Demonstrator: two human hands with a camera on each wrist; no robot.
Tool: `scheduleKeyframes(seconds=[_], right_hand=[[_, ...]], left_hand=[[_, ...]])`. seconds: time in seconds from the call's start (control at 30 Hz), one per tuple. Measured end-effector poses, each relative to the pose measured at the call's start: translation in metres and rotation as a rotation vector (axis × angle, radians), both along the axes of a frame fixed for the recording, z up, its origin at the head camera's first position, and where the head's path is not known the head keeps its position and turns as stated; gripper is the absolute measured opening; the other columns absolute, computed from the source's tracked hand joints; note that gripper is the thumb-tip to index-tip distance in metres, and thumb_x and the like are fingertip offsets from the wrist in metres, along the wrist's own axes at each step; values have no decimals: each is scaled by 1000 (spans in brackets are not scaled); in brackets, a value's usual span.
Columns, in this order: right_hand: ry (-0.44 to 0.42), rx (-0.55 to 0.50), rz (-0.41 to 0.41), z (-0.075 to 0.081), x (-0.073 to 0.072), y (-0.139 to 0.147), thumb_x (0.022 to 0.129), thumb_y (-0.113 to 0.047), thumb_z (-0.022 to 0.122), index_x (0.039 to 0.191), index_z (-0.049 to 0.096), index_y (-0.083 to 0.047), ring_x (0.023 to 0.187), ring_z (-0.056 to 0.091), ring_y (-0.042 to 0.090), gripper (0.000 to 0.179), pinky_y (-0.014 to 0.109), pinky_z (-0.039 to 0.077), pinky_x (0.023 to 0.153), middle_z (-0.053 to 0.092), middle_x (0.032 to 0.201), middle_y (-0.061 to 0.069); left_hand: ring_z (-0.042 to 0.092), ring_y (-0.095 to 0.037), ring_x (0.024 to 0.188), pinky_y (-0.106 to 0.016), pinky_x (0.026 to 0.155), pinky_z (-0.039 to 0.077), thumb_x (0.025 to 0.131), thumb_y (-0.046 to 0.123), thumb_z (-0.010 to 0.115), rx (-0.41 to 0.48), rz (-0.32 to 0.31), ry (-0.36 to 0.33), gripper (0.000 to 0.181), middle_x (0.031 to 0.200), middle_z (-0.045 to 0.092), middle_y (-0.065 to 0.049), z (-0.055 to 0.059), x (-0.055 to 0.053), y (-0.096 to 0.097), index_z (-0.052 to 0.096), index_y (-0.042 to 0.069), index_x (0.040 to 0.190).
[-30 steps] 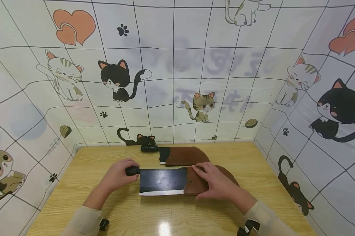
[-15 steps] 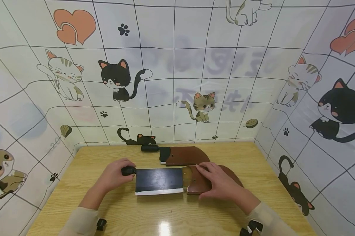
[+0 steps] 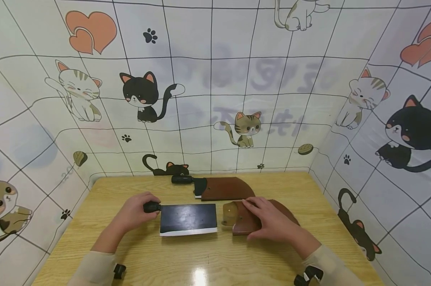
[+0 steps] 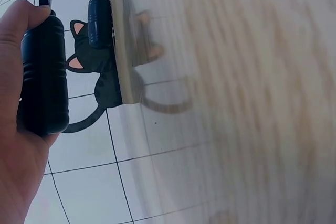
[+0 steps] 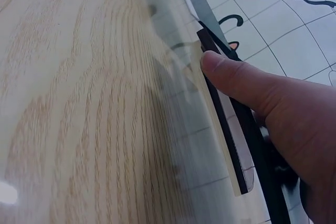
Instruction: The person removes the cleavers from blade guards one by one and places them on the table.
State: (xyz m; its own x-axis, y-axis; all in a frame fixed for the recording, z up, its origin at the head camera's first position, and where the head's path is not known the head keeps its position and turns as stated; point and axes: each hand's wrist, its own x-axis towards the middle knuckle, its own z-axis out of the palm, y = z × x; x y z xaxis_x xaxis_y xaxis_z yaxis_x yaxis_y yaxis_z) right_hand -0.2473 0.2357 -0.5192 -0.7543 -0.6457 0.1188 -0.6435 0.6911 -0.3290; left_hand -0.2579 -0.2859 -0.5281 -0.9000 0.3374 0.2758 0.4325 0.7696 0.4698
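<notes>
My left hand (image 3: 134, 212) grips the black handle of a cleaver (image 3: 188, 218) with a broad dark blade and a bright cutting edge facing me. In the left wrist view, the thumb and palm wrap that handle (image 4: 44, 77). Right of the blade's end, across a small gap, is a brown leather sheath (image 3: 245, 226) with a lighter tan flap at its mouth. My right hand (image 3: 274, 222) holds it, fingers over the top and thumb at the near edge. The right wrist view shows the thumb pressing along the sheath's dark edge (image 5: 226, 124).
Behind, a second cleaver lies in a brown sheath (image 3: 227, 188), its black handle (image 3: 181, 180) pointing left near the back edge. The wooden table (image 3: 179, 262) meets a cat-patterned cloth wall (image 3: 201, 139) at the back and sides.
My left hand has drawn the cleaver leftward and the right hand has shifted the sheath a little right. The blade, partly inside the sheath before, is now fully out of it.
</notes>
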Motion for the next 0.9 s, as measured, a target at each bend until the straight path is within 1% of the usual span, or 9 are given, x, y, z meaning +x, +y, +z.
scheduleKeyframes(seconds=[0.3, 0.43, 0.67, 0.9], right_hand=[[-19, -12, 8, -6, -5, 10, 78, -62, 96, 170, 44, -7, 155, 41, 41, 119, 66, 40, 119, 44, 168, 16], [-34, -14, 5, -7, -6, 12, 78, -60, 97, 170, 43, -7, 154, 42, 41, 118, 66, 41, 119, 44, 168, 15], [-50, -6, -7, -12, -10, 13, 79, -54, 100, 170, 43, -6, 154, 43, 40, 118, 63, 41, 119, 44, 168, 14], [-78, -7, -7, -18, -10, 12, 79, -58, 97, 170, 42, -5, 157, 39, 42, 119, 65, 39, 121, 43, 169, 16]], left_hand=[[68, -19, 97, -45, 85, 58, 87, 16, 93, 5, 1, -56, 29, 107, 73, 9, -1, -3, -7, 81, 18, 114], [68, -19, 98, -46, 86, 58, 86, 14, 93, 16, 1, -77, 30, 108, 73, 8, -1, -6, -10, 81, 19, 113], [68, -17, 100, -45, 87, 58, 86, 13, 93, 31, -31, -117, 29, 108, 73, 9, -5, -14, -15, 80, 21, 111], [69, -19, 102, -47, 90, 58, 86, 10, 93, 45, -39, -170, 28, 109, 73, 7, -10, -16, -16, 80, 20, 109]])
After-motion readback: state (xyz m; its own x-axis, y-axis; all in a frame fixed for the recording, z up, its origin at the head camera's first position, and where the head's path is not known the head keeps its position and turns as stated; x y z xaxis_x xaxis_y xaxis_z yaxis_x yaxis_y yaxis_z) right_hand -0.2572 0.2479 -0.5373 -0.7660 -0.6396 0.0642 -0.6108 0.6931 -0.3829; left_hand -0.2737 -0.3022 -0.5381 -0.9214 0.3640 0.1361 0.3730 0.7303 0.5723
